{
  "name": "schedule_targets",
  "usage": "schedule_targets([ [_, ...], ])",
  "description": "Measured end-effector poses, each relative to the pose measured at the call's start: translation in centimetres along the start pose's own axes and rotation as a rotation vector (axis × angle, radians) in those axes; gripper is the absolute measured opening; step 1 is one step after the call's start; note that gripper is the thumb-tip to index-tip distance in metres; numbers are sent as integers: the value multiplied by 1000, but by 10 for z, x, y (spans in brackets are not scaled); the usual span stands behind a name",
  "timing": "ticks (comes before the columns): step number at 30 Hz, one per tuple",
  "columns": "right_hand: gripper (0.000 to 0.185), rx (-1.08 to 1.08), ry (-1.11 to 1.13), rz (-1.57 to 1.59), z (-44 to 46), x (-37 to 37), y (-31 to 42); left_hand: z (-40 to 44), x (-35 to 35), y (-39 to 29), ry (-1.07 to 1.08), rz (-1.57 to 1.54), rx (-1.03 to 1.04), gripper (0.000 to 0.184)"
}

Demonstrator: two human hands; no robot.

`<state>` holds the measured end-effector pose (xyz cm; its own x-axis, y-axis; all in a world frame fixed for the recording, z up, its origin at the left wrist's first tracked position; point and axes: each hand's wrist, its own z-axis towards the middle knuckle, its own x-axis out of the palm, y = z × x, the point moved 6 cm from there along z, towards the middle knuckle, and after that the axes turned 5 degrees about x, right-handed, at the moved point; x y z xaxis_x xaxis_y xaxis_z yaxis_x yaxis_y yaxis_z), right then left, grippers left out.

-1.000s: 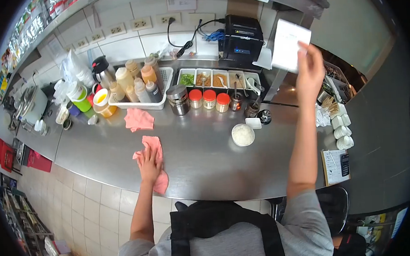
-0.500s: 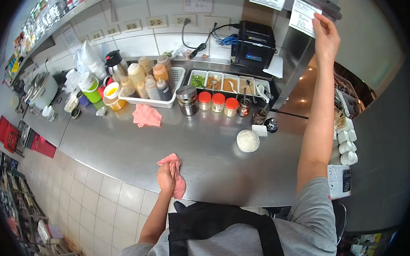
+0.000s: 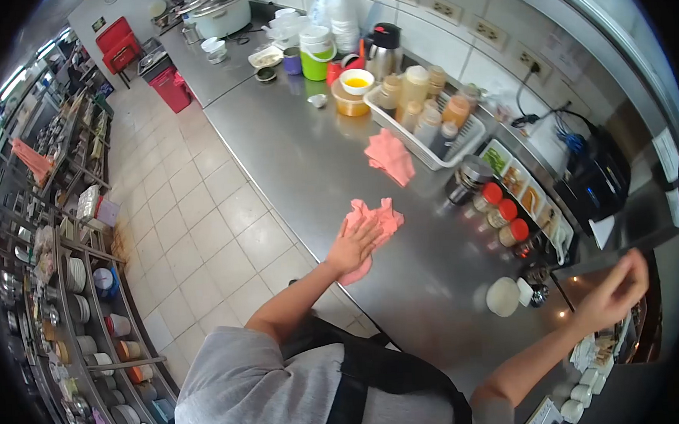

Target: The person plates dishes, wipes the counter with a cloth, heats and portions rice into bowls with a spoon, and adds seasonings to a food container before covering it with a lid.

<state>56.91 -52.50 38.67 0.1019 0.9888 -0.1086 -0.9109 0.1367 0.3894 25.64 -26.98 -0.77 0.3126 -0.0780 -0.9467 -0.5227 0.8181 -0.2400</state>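
My left hand [image 3: 354,246] lies on a crumpled pink cloth [image 3: 378,218] near the front edge of the steel counter. Its fingers are stretched out flat over the cloth, which shows beyond and below them. My right hand [image 3: 618,291] is in the air at the right, with loosely bent fingers and nothing visible in them. A second pink cloth [image 3: 390,157] lies farther back, beside the white basket [image 3: 421,151] of sauce bottles. Left of my right hand are a bowl of white food [image 3: 503,297] and a small white dish [image 3: 525,290].
Jars with red lids [image 3: 513,232] stand before a tray of toppings [image 3: 534,198]. A black printer [image 3: 595,172] sits behind. A thermos [image 3: 384,52] and a green bucket [image 3: 317,53] stand at the back. Shelves of dishes [image 3: 92,325] line the left, across the tiled floor [image 3: 194,212].
My right hand has come down from the paper slip on the upper rail. My left hand has moved farther onto the counter with the cloth and flattened out. The view has turned left.
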Motion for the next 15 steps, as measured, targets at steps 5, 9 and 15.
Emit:
schedule_targets([
  [5,8,367,512,107,-145,82,56,-4,-40,189,-257,-40,-342,36],
  [9,15,1086,997,503,-293,174,140,-19,-104,297,-572,-285,-503,21],
  [15,43,1204,1041,993,-441,361,271,-41,-179,244,-155,-1309,-353,61],
])
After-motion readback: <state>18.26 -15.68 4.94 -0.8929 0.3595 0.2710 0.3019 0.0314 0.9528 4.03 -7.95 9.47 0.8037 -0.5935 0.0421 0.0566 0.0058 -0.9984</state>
